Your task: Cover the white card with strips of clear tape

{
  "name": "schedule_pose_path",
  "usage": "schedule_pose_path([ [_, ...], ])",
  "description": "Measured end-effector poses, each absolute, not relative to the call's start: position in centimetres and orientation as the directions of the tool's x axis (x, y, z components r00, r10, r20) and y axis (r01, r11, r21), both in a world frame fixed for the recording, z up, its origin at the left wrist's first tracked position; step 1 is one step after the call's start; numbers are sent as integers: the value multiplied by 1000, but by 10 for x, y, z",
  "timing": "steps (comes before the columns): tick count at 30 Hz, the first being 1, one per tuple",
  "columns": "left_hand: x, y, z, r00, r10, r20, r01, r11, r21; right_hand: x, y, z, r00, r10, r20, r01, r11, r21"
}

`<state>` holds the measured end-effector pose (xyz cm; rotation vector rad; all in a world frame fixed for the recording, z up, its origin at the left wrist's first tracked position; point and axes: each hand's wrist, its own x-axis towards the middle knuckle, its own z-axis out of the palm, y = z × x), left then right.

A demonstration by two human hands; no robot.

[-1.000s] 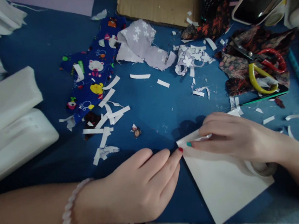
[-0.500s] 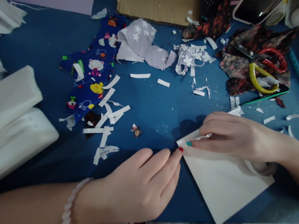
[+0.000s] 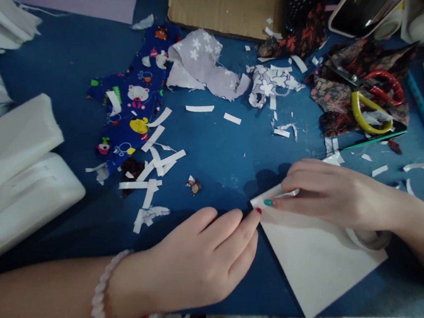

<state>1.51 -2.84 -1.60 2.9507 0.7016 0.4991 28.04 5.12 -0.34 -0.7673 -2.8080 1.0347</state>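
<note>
Blue tabletop [image 3: 214, 144] bears white paper [image 3: 312, 264]; left hand [image 3: 202, 260] open at its corner, right hand [image 3: 328, 195] atop, its grip unclear.

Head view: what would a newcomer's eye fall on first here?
Probably the white sheet at lower right, with the right hand over its upper part and a red-nailed finger of the left hand at its left corner. Next, the bright blue cartoon-print cloth, left of centre toward the top. Then the scissors with red and yellow handles, on dark floral cloth at upper right.
</note>
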Motion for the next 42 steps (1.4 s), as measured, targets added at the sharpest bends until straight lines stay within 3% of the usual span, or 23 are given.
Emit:
schedule_pose_path([
  [8, 21, -23, -16, 835, 474, 280, 441, -880, 177, 280, 51, 3, -932, 355, 70, 287, 843, -454],
  [19, 19, -23, -22, 840, 447, 308, 405, -894, 194, 291, 50, 16, -722, 683, -110, 668, 647, -368],
  [22, 20, -23, -26, 798, 505, 330, 455, -863, 221, 292, 47, 18, -668, 728, -152, 725, 593, -351],
  [27, 21, -23, -28, 764, 547, 342, 492, -837, 240, 290, 44, 18, -692, 693, -203, 720, 639, -271],
  [34, 19, -22, -23, 834, 389, 391, 336, -920, 201, 285, 48, 17, -800, 553, -234, 597, 693, -404],
  [38, 20, -22, -25, 878, 357, 320, 297, -929, 222, 282, 42, 20, -842, 486, -235, 539, 734, -414],
  [42, 22, -22, -27, 883, 424, 203, 350, -881, 317, 288, 34, 22, -761, 604, -237, 649, 706, -284],
])
